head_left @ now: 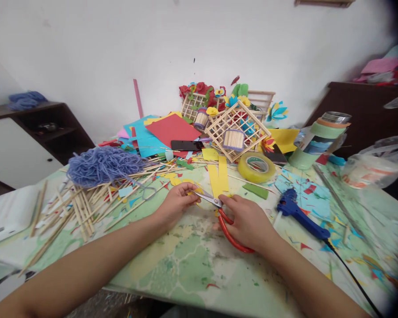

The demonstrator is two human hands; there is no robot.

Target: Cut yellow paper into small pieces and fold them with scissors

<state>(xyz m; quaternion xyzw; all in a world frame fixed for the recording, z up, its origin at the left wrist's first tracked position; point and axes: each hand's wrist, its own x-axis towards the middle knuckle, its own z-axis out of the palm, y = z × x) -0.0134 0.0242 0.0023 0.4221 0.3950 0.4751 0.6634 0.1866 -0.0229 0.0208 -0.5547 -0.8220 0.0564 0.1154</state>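
Note:
My right hand (248, 218) is closed round the red handles of a pair of scissors (230, 232), whose metal blades point left toward my other hand. My left hand (181, 201) pinches a small piece of yellow paper (199, 204) at the blade tips; the fingers hide most of it. Just beyond the scissors lie yellow paper strips (223, 173) on the table. A roll of clear yellowish tape (256, 167) and a green paper piece (255, 191) rest behind my right hand.
Blue yarn (104, 165) and many wooden sticks (81, 207) cover the left side. Stick lattices with paper flowers (237, 128) stand at the back, beside red paper (172, 130). To the right are a blue glue gun (301, 216) with its cord, and a bottle (320, 141).

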